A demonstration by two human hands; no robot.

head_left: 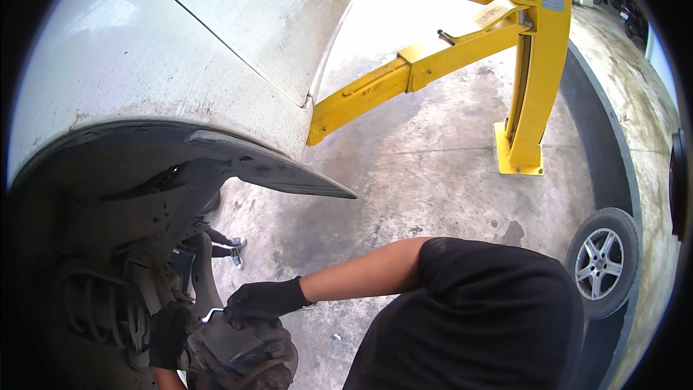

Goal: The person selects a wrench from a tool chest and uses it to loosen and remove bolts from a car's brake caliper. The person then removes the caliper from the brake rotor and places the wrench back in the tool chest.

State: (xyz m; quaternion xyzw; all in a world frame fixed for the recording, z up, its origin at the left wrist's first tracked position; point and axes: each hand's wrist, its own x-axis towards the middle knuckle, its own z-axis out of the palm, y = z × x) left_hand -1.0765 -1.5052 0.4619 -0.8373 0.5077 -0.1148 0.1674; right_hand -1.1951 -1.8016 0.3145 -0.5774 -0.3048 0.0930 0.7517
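My right hand [258, 300], in a black glove, is closed around a shiny metal wrench [211, 314] with a bent end. The other end of the tool peeks out by my wrist. That hand lies over the dark, dirty brake assembly [242, 350] at the wheel hub. On the inner side of the hub, my left hand [169, 334], also gloved in black, is curled against the brake parts. Its fingertips are in shadow, so what they grip is hidden. A coil spring [90, 303] shows dimly to the left, beneath the dark wheel arch [144, 130].
The raised white car [188, 50] fills the upper left. A yellow lift arm [433, 65] reaches from the yellow post [538, 65] to its underside. A wheel [603, 263] leans at the right. Another person's legs [224, 242] show beyond the suspension.
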